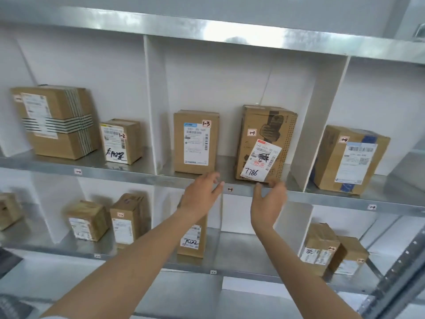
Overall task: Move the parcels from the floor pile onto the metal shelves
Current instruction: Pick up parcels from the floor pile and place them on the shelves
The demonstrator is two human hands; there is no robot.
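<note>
The tall parcel marked 7786 [264, 143] stands upright on the upper metal shelf [230, 188], right of a smaller box [195, 141]. I judge it stiff, light cardboard, best held by its side walls. My right hand [269, 201] hovers open beneath its near edge; my left hand [202, 192] is open too, empty.

The shelves [322, 196] were bare sheet metal, grey and smooth, with a dull sheen that caught blurred reflections along the front edges. The upright dividers [151, 100] looked like matt white board. The parcels [194, 141] were plain brown cardboard, matt and slightly creased, carrying white paper labels [261, 161]; one box [57, 122] was bound with striped tape, another [351, 160] with glossy blue tape.
</note>
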